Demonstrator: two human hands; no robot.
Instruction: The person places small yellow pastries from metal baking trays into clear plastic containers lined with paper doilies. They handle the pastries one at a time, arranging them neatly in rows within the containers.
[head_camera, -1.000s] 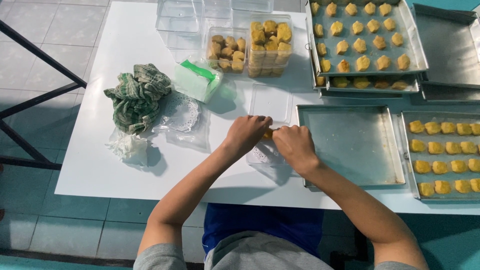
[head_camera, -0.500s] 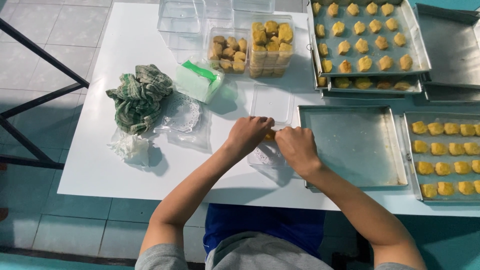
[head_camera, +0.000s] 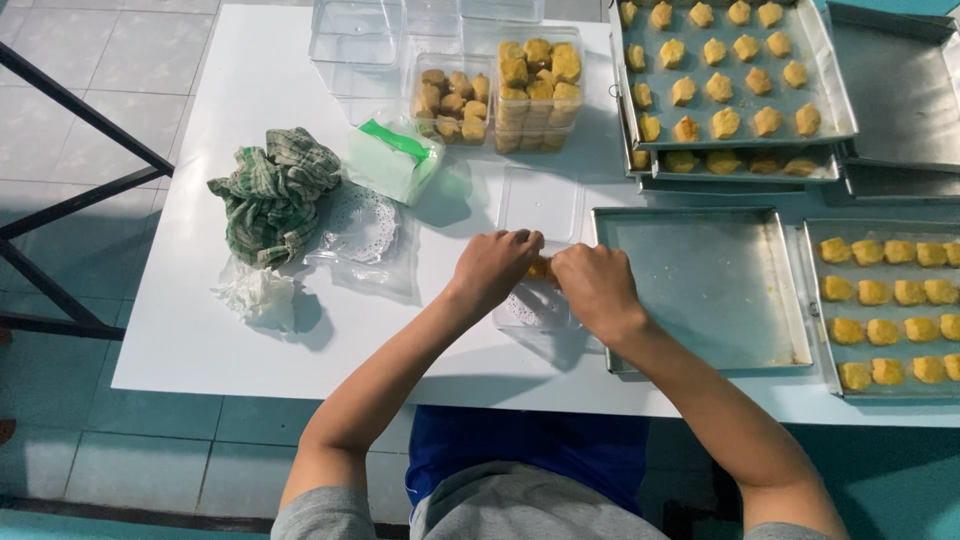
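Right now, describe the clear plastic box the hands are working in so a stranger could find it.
On the white table, look left of the empty metal baking tray. The clear plastic box sits at the near edge, between the left hand and right hand. Unlike the filled boxes farther back, it shows a white doily lining.

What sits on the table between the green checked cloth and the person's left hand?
In the head view, a clear bag of white paper doilies lies between the green checked cloth and the left hand; beyond it, bare white table.
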